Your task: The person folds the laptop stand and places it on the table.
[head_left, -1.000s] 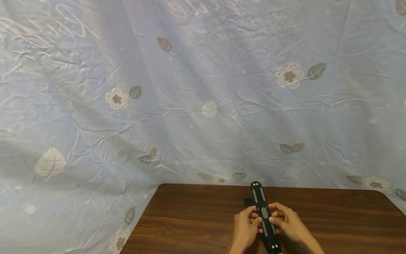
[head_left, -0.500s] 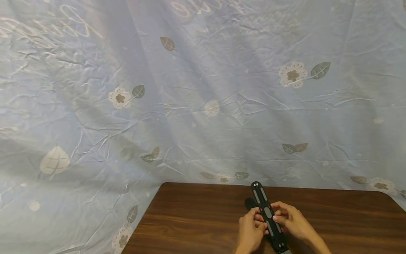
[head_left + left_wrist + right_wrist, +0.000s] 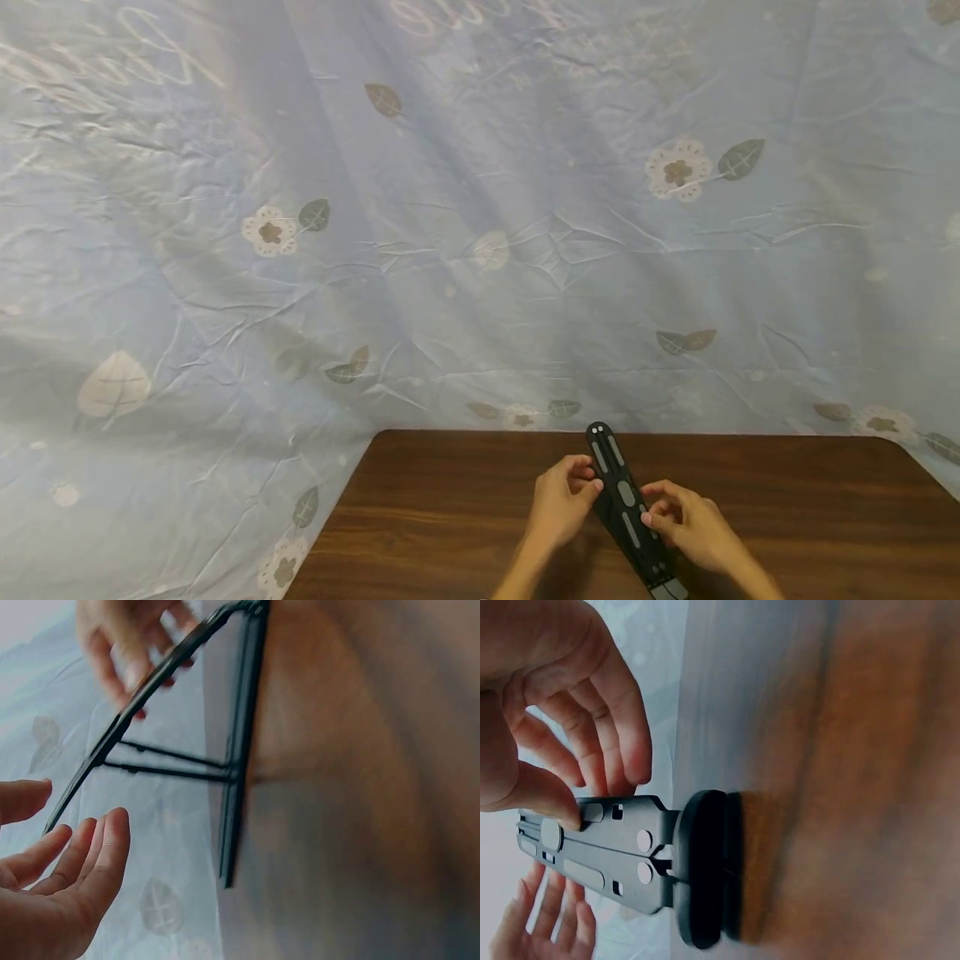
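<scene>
A black folding laptop stand (image 3: 625, 493) with grey pads stands at a slant on the table. In the left wrist view its sloping upper arm (image 3: 157, 679) joins a base bar (image 3: 244, 712) at one end, with two thin struts between. My right hand (image 3: 701, 527) pinches the stand's right edge, thumb on top and fingers at the side. Beside its left edge, my left hand (image 3: 557, 507) has relaxed fingers; in the left wrist view, thumb and fingers (image 3: 112, 847) are spread around the arm's tip. A rounded front lip (image 3: 697, 870) shows in the right wrist view.
The brown wood-grain table (image 3: 435, 517) has rounded far corners. Behind it hangs a pale blue cloth (image 3: 450, 333) with leaf and flower prints, reaching down to the table's far edge.
My left hand has let go of the stand's left edge and moved left and toward its far end. The stand's near end has swung slightly right. My right hand keeps its hold.
</scene>
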The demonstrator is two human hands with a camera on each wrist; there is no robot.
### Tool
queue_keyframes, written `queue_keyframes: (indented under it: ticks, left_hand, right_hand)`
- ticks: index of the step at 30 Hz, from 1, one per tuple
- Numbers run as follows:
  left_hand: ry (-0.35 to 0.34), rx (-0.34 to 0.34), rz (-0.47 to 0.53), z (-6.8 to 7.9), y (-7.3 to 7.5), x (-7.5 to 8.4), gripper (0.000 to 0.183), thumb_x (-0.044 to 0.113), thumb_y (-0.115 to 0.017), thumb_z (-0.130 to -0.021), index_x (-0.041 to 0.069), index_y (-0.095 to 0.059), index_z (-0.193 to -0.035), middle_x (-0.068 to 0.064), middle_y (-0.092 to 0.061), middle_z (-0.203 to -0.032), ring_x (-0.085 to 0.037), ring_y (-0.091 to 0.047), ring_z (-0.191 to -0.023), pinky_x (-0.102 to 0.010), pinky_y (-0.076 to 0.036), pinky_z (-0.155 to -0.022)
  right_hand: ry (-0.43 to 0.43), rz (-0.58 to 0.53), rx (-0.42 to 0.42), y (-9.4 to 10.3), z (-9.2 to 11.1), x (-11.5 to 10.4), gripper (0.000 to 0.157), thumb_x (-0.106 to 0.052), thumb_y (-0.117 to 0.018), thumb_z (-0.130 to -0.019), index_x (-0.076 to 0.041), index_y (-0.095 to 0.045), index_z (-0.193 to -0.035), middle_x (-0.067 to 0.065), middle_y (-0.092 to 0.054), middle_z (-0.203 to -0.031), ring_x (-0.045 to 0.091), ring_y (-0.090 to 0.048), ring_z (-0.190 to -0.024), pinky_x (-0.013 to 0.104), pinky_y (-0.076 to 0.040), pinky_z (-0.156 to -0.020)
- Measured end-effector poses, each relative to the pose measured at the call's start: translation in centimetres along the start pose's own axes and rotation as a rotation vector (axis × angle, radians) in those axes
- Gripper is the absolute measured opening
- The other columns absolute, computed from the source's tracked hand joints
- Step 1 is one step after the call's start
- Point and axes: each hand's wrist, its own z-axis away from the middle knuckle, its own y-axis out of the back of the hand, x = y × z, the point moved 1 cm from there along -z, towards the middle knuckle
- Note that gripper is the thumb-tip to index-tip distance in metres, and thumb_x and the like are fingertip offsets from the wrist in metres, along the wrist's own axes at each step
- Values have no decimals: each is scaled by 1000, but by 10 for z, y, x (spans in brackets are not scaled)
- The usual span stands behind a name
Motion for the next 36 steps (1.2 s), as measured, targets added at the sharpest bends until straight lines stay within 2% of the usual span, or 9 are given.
queue_keyframes:
  ticks: [5,9,12,14,20,23,26,32,36]
  left_hand:
    - [-46,18,-43,-20,11,-2,36,13,-77,-98,2,-71,-132,-13,-79,-120,-22,-78,-102,-20,-61,-80]
    - [-88,26,-72,-31,17,-7,38,16,-76,-99,3,-72,-134,-12,-79,-126,-28,-76,-112,-34,-63,-94]
    - [-101,29,-90,-37,19,-10,39,20,-76,-100,5,-72,-136,-12,-77,-130,-32,-72,-124,-48,-59,-107]
    - [-101,25,-97,-40,19,-9,40,22,-75,-100,6,-71,-137,-12,-77,-132,-32,-69,-129,-51,-56,-112]
    - [-122,6,-59,-49,18,-5,42,22,-74,-101,1,-70,-137,-16,-78,-128,-36,-70,-126,-55,-55,-111]
    - [-124,-4,-57,-52,17,-3,42,21,-74,-101,2,-70,-138,-17,-76,-130,-37,-70,-127,-56,-56,-110]
    - [-132,-24,-57,-55,15,-2,40,20,-72,-102,4,-70,-139,-18,-75,-132,-37,-70,-126,-54,-58,-109]
    - [-187,-61,-87,-62,11,-1,36,20,-70,-104,8,-72,-138,-15,-75,-134,-34,-68,-132,-55,-53,-115]
    - [-208,-97,-92,-65,7,0,36,20,-70,-104,9,-72,-138,-14,-74,-137,-34,-66,-135,-56,-51,-117]
  right_hand:
    - [-38,20,4,-1,14,-1,40,-20,-78,-99,0,-66,-131,4,-71,-94,12,-66,-70,26,-58,-56]
    - [-42,5,-28,-2,24,0,41,-21,-78,-99,2,-66,-130,5,-69,-95,10,-65,-74,26,-60,-58]
    - [-58,-12,-70,-1,30,2,44,-22,-78,-99,4,-65,-131,5,-69,-98,13,-67,-78,26,-61,-63]
    - [-76,-32,-97,0,34,3,46,-23,-79,-99,5,-64,-132,6,-69,-99,17,-68,-79,28,-62,-64]
    - [-98,-64,-162,4,43,13,46,-24,-80,-98,7,-64,-129,4,-71,-99,17,-70,-79,34,-64,-64]
    - [-107,-18,-183,5,46,26,46,-29,-80,-98,3,-65,-127,0,-72,-98,12,-69,-80,31,-63,-66]
    - [-112,2,-207,4,47,51,47,-36,-80,-98,-1,-66,-126,-2,-74,-98,10,-69,-82,31,-60,-67]
    - [-161,-120,-251,-1,42,112,48,-40,-80,-97,-7,-69,-129,3,-77,-110,19,-73,-95,43,-63,-76]
    - [-171,-197,-242,-3,42,130,47,-38,-82,-96,-4,-71,-128,9,-78,-114,26,-75,-100,46,-65,-79]
